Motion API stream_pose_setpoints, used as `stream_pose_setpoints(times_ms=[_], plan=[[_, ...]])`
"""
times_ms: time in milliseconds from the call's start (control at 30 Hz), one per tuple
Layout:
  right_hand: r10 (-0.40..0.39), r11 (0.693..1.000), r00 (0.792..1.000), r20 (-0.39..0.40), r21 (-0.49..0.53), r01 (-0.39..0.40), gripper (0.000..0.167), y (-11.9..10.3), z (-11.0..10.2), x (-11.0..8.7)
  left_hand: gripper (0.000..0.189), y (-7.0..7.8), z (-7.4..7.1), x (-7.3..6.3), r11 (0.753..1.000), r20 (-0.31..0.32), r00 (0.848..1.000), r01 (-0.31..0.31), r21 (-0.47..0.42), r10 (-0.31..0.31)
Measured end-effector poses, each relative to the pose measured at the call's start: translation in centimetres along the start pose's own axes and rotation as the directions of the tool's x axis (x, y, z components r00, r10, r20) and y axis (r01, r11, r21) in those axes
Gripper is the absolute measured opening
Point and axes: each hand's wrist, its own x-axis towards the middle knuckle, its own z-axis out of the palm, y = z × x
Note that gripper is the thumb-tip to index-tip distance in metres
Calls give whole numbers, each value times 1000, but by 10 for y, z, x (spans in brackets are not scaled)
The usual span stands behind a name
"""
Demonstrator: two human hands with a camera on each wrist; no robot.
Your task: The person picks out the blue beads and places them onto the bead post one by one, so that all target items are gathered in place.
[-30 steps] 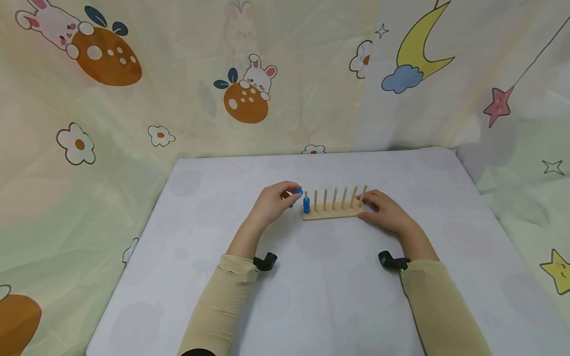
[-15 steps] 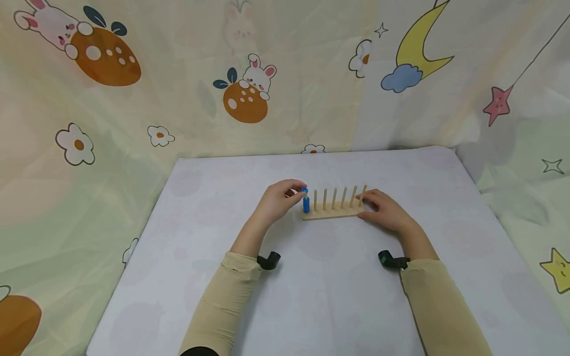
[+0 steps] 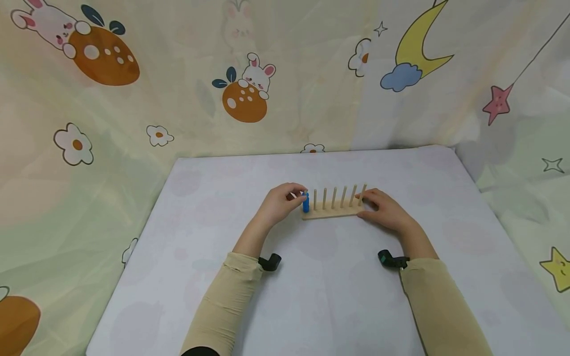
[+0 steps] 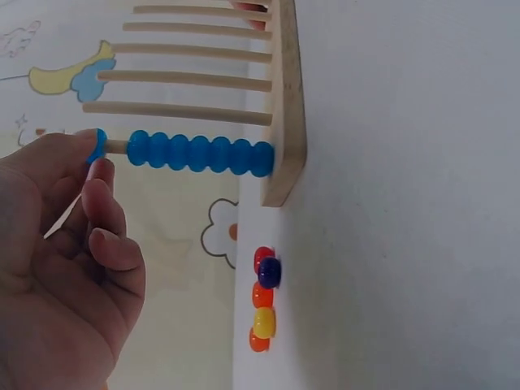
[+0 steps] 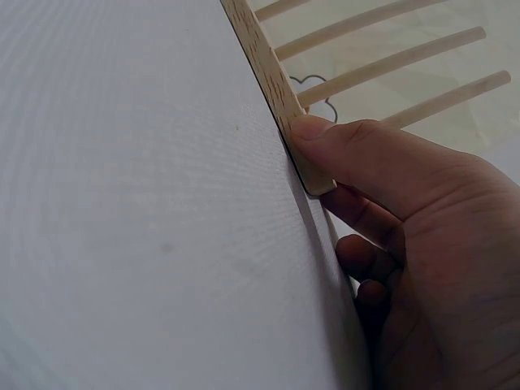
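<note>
A wooden peg rack point(image 3: 334, 214) stands on the table with a row of upright pegs. Several blue beads point(image 4: 199, 153) are stacked on its leftmost peg, up from the base. My left hand point(image 3: 278, 203) pinches one more blue bead point(image 4: 101, 145) between thumb and fingertip, around the upper end of that peg. Bare wood shows between this bead and the stack in the left wrist view. At the other end, my right hand point(image 3: 385, 211) grips the base, its thumb point(image 5: 317, 130) pressed on the front edge; the fingers behind are partly hidden.
Loose red, orange, yellow point(image 4: 264, 322) and dark blue point(image 4: 269, 272) beads lie on the table beyond the rack's left end, seen only in the left wrist view. The other pegs point(image 3: 334, 198) carry no beads. A patterned cloth wall point(image 3: 178, 99) rises behind the table.
My left hand has moved right with the blue bead, from beside the leftmost peg to over its top, then slightly down. My right hand stays on the rack's end.
</note>
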Motion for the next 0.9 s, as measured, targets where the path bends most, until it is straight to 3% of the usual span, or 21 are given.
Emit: stream_pose_setpoints(times_ms=[367, 633, 900], plan=[[3, 1000, 1000, 8, 17, -3, 53, -1, -1, -1, 29, -9, 9, 2, 1000, 8, 1000, 20, -1, -20], [13, 1000, 1000, 8, 16, -13, 53, -1, -1, -1, 39, -17, 16, -1, 998, 80, 996, 34, -55, -29], [29, 1000, 999, 14, 7, -29, 53, 0, 0, 0, 42, -21, 15, -8, 996, 54, 999, 0, -91, 5]])
